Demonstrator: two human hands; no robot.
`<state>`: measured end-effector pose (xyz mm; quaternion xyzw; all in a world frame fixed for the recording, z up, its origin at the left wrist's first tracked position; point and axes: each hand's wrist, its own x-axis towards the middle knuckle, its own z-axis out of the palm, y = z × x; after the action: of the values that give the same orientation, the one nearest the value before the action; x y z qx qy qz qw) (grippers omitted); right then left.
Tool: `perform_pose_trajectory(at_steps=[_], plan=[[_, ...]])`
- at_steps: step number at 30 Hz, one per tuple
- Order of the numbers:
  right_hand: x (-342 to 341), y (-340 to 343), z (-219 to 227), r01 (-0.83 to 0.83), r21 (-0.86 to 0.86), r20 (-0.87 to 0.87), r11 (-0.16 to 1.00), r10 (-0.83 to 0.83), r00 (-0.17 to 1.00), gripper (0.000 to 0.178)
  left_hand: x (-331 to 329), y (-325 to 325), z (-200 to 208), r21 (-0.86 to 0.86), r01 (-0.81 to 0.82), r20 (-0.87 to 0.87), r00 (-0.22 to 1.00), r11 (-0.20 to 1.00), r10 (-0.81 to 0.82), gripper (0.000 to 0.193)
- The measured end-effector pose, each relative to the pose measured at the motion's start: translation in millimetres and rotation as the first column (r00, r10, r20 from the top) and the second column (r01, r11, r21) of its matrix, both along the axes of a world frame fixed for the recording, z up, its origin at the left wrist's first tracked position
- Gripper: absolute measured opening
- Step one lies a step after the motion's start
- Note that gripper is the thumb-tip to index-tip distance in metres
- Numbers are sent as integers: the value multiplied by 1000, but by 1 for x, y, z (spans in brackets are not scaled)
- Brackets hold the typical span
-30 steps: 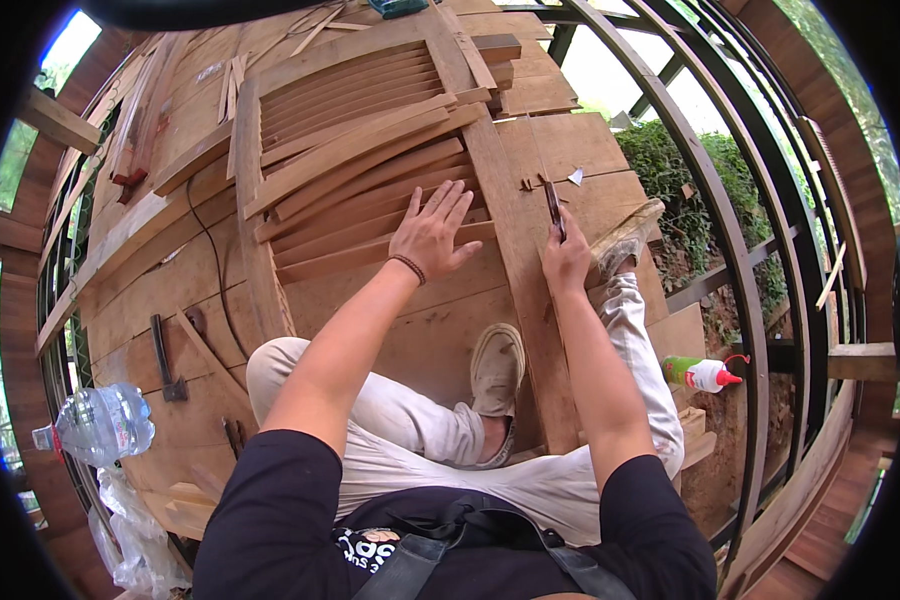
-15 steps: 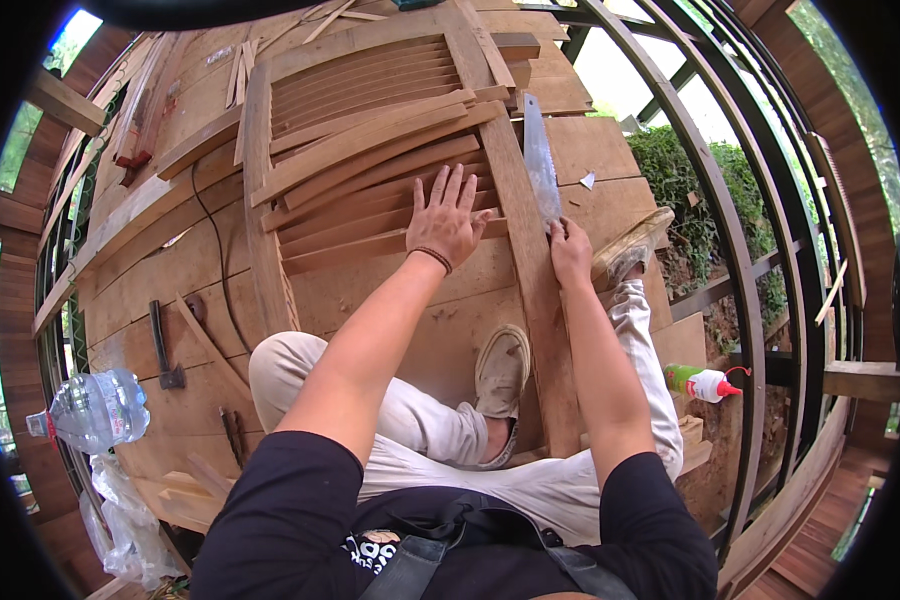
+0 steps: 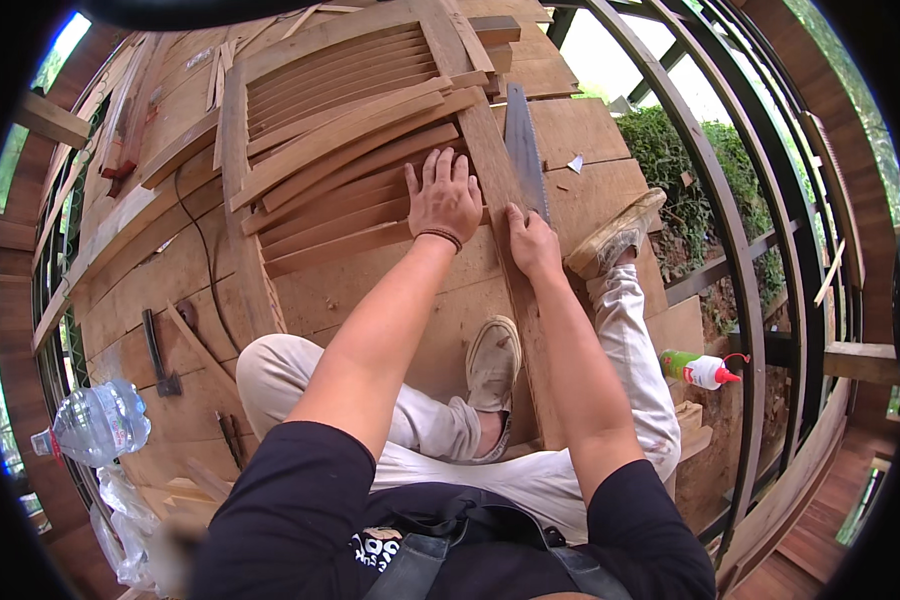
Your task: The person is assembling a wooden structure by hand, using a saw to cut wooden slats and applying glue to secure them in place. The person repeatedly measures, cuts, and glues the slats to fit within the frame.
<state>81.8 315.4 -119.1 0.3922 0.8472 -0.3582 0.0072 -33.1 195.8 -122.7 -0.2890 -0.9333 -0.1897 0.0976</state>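
A wooden frame with slanted slats (image 3: 345, 75), like a louvered shutter, lies in front of me. My left hand (image 3: 446, 200) rests palm down on the lower slats by the frame's right side rail (image 3: 492, 160), its fingers outstretched and holding nothing. Closed around the near end of a hand saw (image 3: 521, 140) is my right hand (image 3: 533, 243), which hides the handle. The toothed blade points away from me along the rail's outer edge. Two loose wooden strips (image 3: 340, 145) lie slantwise across the frame, above my left hand.
A hammer-like tool (image 3: 160, 355) and a dark cable (image 3: 205, 240) lie on the boards at left, near a large clear plastic bottle (image 3: 100, 422). To the right are a green-and-white glue bottle (image 3: 705, 370) and a metal railing (image 3: 735, 240). My shoe (image 3: 494, 365) stands inside the frame.
My right hand has moved left with the saw, closer against the side rail, and the blade has tilted and looks darker. My left hand stays on the slats. The whole view has shifted slightly.
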Motion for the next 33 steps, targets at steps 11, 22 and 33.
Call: perform_pose_trajectory(at_steps=[11,22,33], plan=[[2,-4,3,29,-11,-5,1000,-29,1000,74,-4,1,2,-51,-2,17,1000,999,3,49],[2,-6,6,35,-6,7,999,-35,999,71,-10,5,-5,-28,9,0,1000,1000,-9,51],[-1,-8,9,40,25,34,999,-40,999,71,-16,2,-8,28,31,-27,999,999,-30,53]])
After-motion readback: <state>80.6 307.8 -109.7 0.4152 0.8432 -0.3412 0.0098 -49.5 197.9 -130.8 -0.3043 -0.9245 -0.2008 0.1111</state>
